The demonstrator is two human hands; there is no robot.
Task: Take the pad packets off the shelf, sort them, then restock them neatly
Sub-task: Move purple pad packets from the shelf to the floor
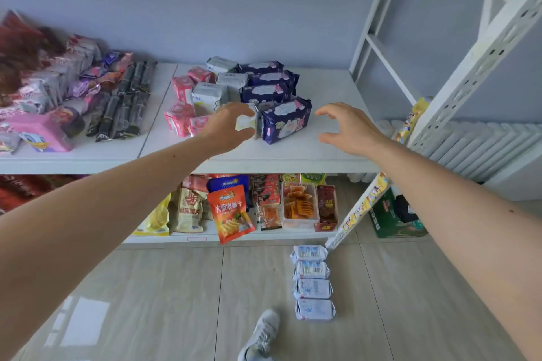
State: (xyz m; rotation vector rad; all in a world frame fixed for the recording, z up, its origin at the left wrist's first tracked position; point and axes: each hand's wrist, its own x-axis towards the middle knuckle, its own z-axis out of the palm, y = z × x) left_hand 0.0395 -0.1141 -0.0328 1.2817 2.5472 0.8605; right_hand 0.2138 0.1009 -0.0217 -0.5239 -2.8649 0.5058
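On the white shelf (322, 152) lie pad packets in three groups: pink ones (179, 119) at the left, white ones (209, 95) in the middle, dark purple ones (286, 120) at the right. My left hand (231, 126) reaches in with fingers spread and curved, just left of the front purple packet and over a white packet (245, 123). My right hand (349, 129) hovers open to the right of that purple packet, apart from it. Several white packets (313, 281) lie in a row on the floor.
Snack bags and black packs (123, 105) crowd the shelf's left half. A lower shelf holds snack bags (231, 211) and a clear box (299, 205). A white upright post (481, 53) stands at the right, a green carton (393, 220) behind it. My shoe (262, 334) is on the tiled floor.
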